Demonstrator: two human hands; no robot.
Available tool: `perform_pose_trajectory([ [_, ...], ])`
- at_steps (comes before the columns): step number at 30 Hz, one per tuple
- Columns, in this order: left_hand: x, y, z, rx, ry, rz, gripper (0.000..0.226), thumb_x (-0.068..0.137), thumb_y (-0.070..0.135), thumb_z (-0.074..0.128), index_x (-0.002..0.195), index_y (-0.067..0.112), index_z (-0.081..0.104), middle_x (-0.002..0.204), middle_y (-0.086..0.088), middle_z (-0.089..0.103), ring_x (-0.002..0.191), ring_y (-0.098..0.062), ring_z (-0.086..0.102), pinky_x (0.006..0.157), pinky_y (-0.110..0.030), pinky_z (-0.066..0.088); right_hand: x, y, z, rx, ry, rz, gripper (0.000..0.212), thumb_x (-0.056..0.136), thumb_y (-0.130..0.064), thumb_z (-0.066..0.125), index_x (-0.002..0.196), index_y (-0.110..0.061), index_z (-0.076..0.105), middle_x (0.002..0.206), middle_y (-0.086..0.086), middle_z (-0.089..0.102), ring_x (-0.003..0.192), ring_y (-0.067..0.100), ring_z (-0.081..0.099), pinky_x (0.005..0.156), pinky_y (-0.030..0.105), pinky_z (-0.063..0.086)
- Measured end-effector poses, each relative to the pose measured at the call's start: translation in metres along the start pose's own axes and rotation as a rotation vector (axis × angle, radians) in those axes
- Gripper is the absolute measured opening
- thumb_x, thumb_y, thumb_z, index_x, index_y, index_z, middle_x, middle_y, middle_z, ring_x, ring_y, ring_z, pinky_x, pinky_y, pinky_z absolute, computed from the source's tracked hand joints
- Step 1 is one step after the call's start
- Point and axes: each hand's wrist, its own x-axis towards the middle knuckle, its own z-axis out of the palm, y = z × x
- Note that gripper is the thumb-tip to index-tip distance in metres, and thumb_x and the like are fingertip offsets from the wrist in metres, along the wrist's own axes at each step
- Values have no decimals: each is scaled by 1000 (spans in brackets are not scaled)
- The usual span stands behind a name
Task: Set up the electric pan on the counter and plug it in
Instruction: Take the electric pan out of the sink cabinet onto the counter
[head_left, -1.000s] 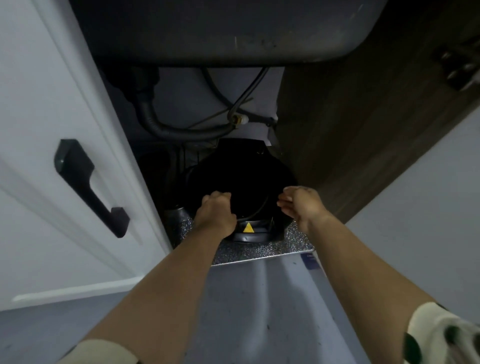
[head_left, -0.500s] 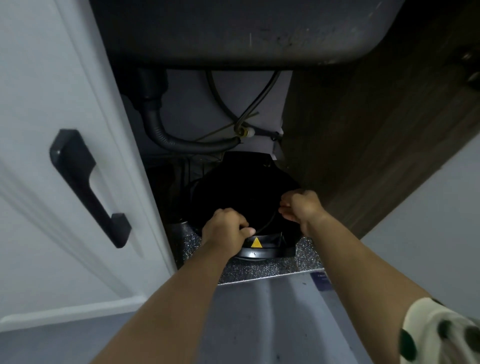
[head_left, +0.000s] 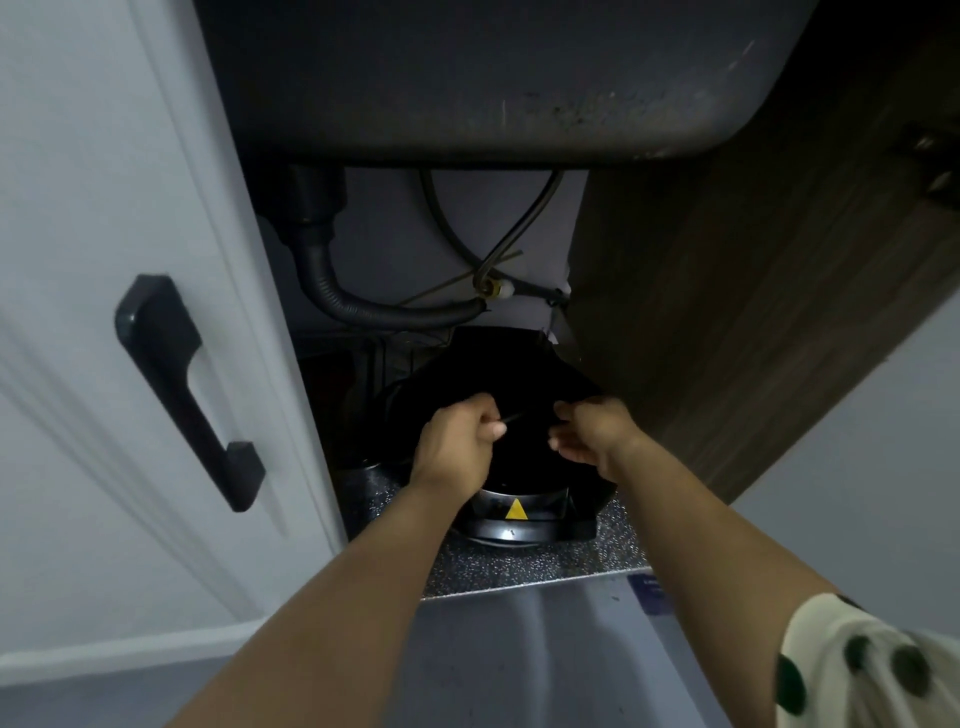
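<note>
Under-sink cabinet, seen from above and in front. The electric pan, black and round, stood on the speckled cabinet floor directly below the sink basin, with its front edge close to the floor's front lip. A yellow triangular warning label marked the pan's front housing, on the side of the pan nearest me.

Both my arms reached into the cabinet over the pan. My left hand was closed into a loose fist above the pan's left half, thumb pressed against forefinger, pinching a thin dark cord that ran a short way rightward from the thumb. My right hand was over the pan's right half, fingers curled and partly parted; whether it gripped the pan's rim or the cord I could not tell, since the black surfaces merged in shadow. The two hands were near each other but apart.

Behind the pan, a corrugated grey drain hose curved down from the basin and ran rightward toward a small brass fitting, where thin supply lines met. Left of the pan stood the open white cabinet door with its black handle; right of the pan was the dark wood-grain inner face of the other door. A white sleeve with dark green dots covered my right upper arm.
</note>
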Motion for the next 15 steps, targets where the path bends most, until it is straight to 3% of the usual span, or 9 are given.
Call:
perform_pose_trajectory([
  [4, 13, 19, -11, -85, 139, 85, 9, 91, 7, 54, 95, 6, 62, 95, -13, 66, 91, -28, 59, 77, -28, 43, -4, -21, 1, 121, -97, 1, 27, 100, -18, 41, 124, -7, 47, 106, 21, 65, 61, 18, 54, 53, 24, 42],
  [7, 21, 33, -16, -167, 199, 153, 11, 90, 2, 53, 94, 4, 63, 95, -12, 64, 93, -27, 57, 80, -29, 43, -5, -35, -1, 138, -109, 10, 32, 101, -16, 35, 129, -4, 45, 82, 12, 63, 58, 15, 51, 48, 20, 39],
  [9, 24, 41, -19, -203, 213, 197, 10, 90, 3, 53, 92, 5, 62, 92, -9, 62, 92, -26, 56, 80, -31, 44, -5, -44, -6, 158, -106, 38, 30, 101, -14, 30, 123, -5, 48, 74, 9, 58, 55, 12, 46, 42, 17, 35],
  [12, 29, 52, -23, -257, 204, 228, 9, 90, 5, 53, 88, 9, 62, 87, 0, 58, 87, -22, 56, 75, -27, 42, -2, -56, -21, 221, -95, 109, 26, 100, -9, 26, 95, -5, 51, 70, 8, 58, 53, 11, 42, 46, 18, 30],
  [15, 34, 63, -29, -383, 172, 190, 14, 91, 5, 52, 84, 14, 61, 82, 4, 58, 88, -23, 57, 81, -28, 47, -2, -62, -33, 74, -41, 77, 26, 100, -15, 34, 78, -11, 47, 60, 7, 56, 34, 8, 44, 40, 18, 29],
])
